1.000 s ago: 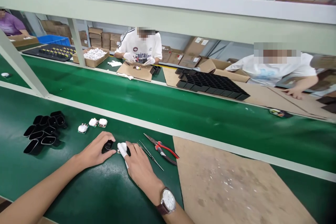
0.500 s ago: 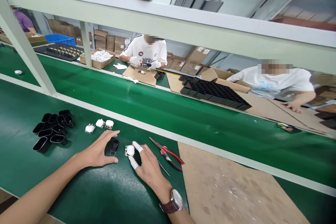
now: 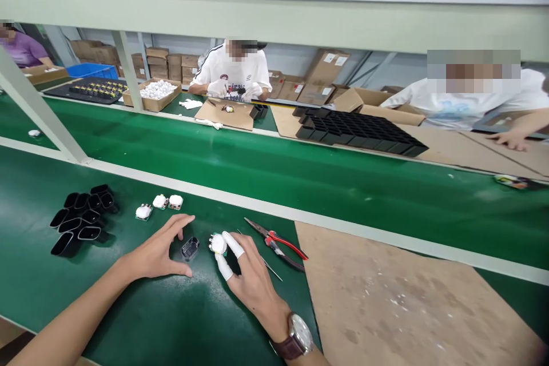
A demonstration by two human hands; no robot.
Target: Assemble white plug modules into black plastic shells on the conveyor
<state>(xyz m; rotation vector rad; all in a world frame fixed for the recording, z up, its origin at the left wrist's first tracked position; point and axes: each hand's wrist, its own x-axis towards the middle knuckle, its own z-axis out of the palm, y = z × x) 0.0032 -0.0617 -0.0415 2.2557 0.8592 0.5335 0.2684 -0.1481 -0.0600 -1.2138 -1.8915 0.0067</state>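
My left hand (image 3: 160, 249) is open on the green bench, thumb and fingers spread to either side of a small black plastic case (image 3: 190, 249). The case lies with its hollow side showing, and I see a gap between it and the fingers. With white covers on thumb and forefinger, my right hand (image 3: 244, 263) pinches a small circuit board with a rounded white part on top (image 3: 218, 244), just right of the case. Three similar white-topped boards (image 3: 160, 201) sit beyond my left hand. Several black open-topped cases (image 3: 81, 220) are grouped at the left.
Red-handled long-nose pliers (image 3: 277, 243) and thin metal tweezers (image 3: 271, 269) lie right of my right hand, beside a cardboard sheet (image 3: 386, 291). A green conveyor belt (image 3: 257, 151) runs behind a pale rail. Co-workers sit across it, near a black tray stack (image 3: 360, 131).
The black case has tipped so its hollow side shows more. My right hand still holds the board, turned slightly. The camera view has shifted and levelled.
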